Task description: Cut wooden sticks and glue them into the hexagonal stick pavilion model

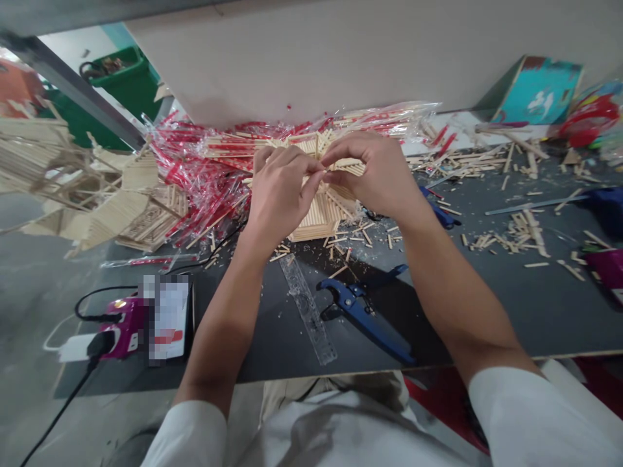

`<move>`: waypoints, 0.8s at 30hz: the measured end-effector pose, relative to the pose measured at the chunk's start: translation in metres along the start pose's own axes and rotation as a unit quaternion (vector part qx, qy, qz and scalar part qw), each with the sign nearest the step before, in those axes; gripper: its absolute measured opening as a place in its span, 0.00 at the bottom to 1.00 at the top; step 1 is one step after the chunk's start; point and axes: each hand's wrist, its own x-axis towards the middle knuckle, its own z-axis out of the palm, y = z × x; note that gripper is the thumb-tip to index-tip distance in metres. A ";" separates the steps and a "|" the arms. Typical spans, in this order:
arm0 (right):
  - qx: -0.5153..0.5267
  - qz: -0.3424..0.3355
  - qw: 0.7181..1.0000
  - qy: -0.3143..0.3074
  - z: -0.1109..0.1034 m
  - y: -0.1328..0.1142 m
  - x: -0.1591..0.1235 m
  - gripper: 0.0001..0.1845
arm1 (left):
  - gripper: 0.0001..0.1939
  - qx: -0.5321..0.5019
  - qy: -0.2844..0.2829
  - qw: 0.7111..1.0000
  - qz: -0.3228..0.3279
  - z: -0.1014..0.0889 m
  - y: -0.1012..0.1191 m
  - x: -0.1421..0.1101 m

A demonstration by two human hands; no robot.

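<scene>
Where the two hands converge over the counter [559,318], the pale, faceted structure of thin wooden sticks [314,224] lies directly below the fingertips, reaching out toward the near side and the right. The left hand [278,188] covers its left part; the right hand [377,172] comes in from the right, its palm beyond the structure's right edge, so the left hand seems the nearer of the two. Both thumbs and forefingers bend inward to almost one spot above the middle of the structure, tips drawn together; whether they grasp a small stick there is too fine to tell. The visible part runs mostly near to far, its near edge lying roughly left to right, but the hands hide too much to settle the whole long axis. On the near side, well apart from the fingers, lie a clear plastic ruler [307,305] and a blue-handled cutter [372,321], both slanting from far left to near right.
</scene>
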 end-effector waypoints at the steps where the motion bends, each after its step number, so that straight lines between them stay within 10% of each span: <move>1: -0.001 0.003 1.000 -0.001 0.000 -0.001 0.000 0.02 | 0.06 0.002 -0.005 1.000 -0.003 0.000 0.000 0.000; 24: -0.002 -0.020 1.000 -0.007 -0.001 0.001 0.000 0.04 | 0.09 -0.001 -0.008 1.000 -0.025 0.000 0.000 0.000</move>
